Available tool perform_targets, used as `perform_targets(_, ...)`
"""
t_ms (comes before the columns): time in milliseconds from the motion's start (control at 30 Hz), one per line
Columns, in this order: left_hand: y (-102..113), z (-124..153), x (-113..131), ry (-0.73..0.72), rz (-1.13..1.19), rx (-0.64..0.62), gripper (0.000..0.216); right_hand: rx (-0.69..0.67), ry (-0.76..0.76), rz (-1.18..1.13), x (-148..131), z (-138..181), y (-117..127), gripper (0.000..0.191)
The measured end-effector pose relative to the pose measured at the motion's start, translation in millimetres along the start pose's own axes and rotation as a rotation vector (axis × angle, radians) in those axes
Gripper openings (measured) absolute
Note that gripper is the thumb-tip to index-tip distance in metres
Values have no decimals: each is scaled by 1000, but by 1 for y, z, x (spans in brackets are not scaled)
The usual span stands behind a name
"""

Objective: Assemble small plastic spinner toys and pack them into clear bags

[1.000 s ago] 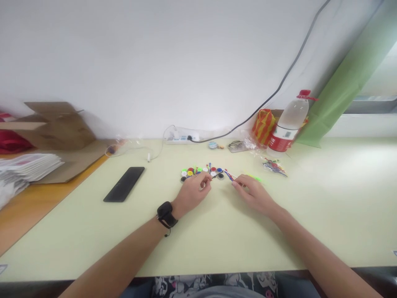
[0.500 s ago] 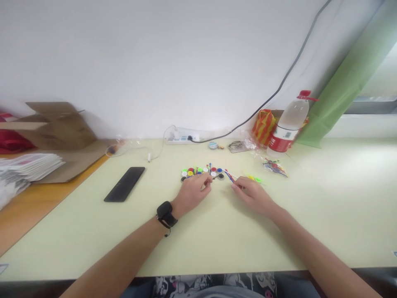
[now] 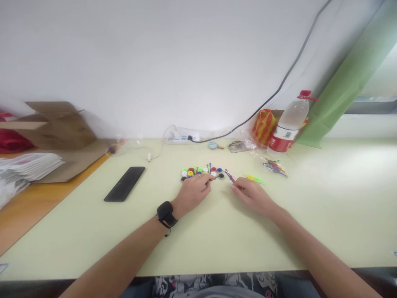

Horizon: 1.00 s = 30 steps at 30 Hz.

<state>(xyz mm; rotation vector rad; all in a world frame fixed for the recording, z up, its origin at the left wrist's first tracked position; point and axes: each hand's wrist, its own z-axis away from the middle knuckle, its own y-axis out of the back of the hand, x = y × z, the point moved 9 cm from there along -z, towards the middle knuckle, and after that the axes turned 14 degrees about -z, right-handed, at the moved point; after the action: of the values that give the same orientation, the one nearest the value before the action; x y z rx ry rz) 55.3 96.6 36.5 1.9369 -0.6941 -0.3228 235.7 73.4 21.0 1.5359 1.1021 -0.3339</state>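
A cluster of small coloured discs [image 3: 198, 171] in red, blue, green, yellow, white and black lies on the pale green table [image 3: 217, 231]. My left hand [image 3: 192, 193], with a black watch on the wrist, rests just in front of the cluster, fingers pinched on a small dark piece at its edge. My right hand [image 3: 252, 195] lies to the right, fingers closed around thin red, white and blue sticks [image 3: 230, 175] that point toward the discs. Small green and yellow pieces [image 3: 254, 178] lie just beyond that hand.
A black phone [image 3: 124, 183] lies to the left. At the back stand a power strip [image 3: 182, 137] with cables, a water bottle [image 3: 288, 122], a striped orange bag [image 3: 263, 122] and a packet of coloured sticks [image 3: 274, 166]. Cardboard [image 3: 58, 124] and stacked papers [image 3: 25, 167] sit far left.
Both hands have barely moved; my left fingers have edged slightly toward the discs, and my right hand has shifted a little nearer me, uncovering the green and yellow pieces.
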Motion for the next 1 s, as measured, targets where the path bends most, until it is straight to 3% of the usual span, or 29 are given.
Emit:
perform_targets(167, -1, 1, 7, -84, -30, 18, 33, -11, 8, -7, -2, 0, -1, 28)
perform_targets(500, 10, 0, 7, -64, 35, 23, 32, -24, 5, -10, 0, 1, -1, 27)
perform_targets(633, 17, 1, 6, -39, 80, 48, 31, 12, 92, -27, -3, 2, -1, 16)
perform_targets(700, 20, 2, 7, -41, 106, 65, 32, 13, 139, -17, -6, 3, -2, 20)
perform_targets(1000, 17, 3, 8, -84, 127, 138, 33, -115, 189, -25, -21, 7, -14, 25)
